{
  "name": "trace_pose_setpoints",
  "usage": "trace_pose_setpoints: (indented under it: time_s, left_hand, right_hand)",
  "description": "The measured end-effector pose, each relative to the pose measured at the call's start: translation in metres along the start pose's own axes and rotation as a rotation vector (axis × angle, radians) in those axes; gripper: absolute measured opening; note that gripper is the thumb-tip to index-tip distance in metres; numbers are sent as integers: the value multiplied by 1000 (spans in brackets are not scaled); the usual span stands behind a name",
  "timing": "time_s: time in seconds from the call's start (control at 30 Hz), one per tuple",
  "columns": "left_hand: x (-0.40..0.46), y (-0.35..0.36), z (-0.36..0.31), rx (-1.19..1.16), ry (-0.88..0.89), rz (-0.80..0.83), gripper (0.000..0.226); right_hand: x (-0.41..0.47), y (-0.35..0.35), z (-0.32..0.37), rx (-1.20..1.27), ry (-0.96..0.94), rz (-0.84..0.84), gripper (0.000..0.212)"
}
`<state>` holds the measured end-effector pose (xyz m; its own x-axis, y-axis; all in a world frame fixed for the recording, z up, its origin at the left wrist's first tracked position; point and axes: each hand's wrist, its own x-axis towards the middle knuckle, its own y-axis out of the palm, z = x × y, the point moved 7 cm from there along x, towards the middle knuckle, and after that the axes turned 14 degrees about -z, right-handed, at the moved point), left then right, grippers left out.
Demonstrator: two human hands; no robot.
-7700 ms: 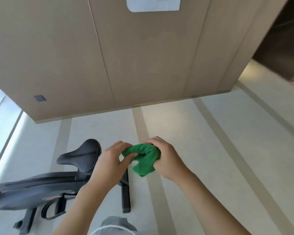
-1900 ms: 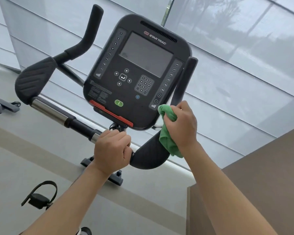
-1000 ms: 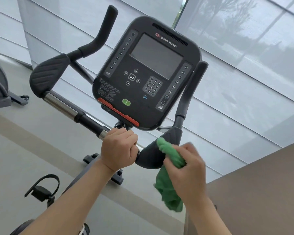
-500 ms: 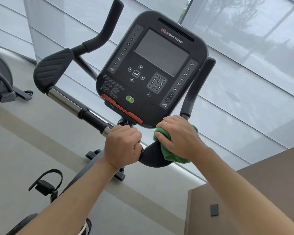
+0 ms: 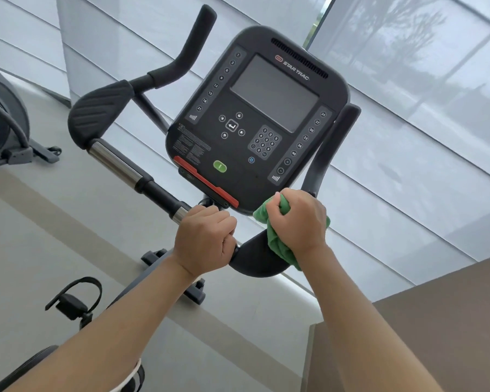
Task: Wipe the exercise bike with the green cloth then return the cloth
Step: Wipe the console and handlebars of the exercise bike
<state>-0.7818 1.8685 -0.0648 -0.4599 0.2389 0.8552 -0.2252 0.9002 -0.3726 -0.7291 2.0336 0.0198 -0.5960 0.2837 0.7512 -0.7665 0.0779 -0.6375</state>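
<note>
Head view, looking down on the exercise bike [image 5: 266, 258] from the rider's side. Left hand [image 5: 205, 239] closed in a fist around the handlebar [image 5: 153, 190], just right of the chrome sleeve, knuckles up. Right hand [image 5: 297, 219] closed on the green cloth [image 5: 277, 244], bunched up in the palm, one corner sticking out past the fingers at top-left, the rest hanging below the wrist. Cloth is pressed against the dark padded elbow rest on the R side, right under the lower R corner of the console [image 5: 258, 117]; cloth edge appears to touch the console's bottom rim (contact can't be confirmed at this angle).

Console: dark screen, unlit, "STAR TRAC" branding along the top, keypad centre-right, green button and red strip at the bottom edge. L elbow pad and upright L grip well apart from both hands. R upright grip rises just behind the right hand.

Pedal w/ strap [image 5: 71, 304] at lower L. Second machine [image 5: 3, 128] partly in frame at far L, on the floor. Translucent window blinds behind; brown panel at lower R.
</note>
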Motion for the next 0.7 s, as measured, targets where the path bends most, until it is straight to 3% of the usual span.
trace_pose_setpoints:
  time_s: [0.1, 0.3, 0.47, 0.57, 0.7]
  left_hand:
    - [0, -1, 0, -1, -9, 28, 16]
    - [-1, -2, 0, 7, -3, 47, 16]
    - [0, 0, 0, 9, -17, 43, 15]
    - [0, 2, 0, 9, -2, 42, 15]
    - [-2, 2, 2, -3, 1, 45, 15]
  right_hand:
    - [-16, -10, 0, 56, 101, -60, 37]
    - [-82, -37, 23, 110, -147, -15, 12]
    - [-115, -37, 18, 9, -219, 318, 73]
    - [-102, -39, 22, 45, -209, 339, 62]
    - [-58, -37, 30, 133, -71, 156, 47]
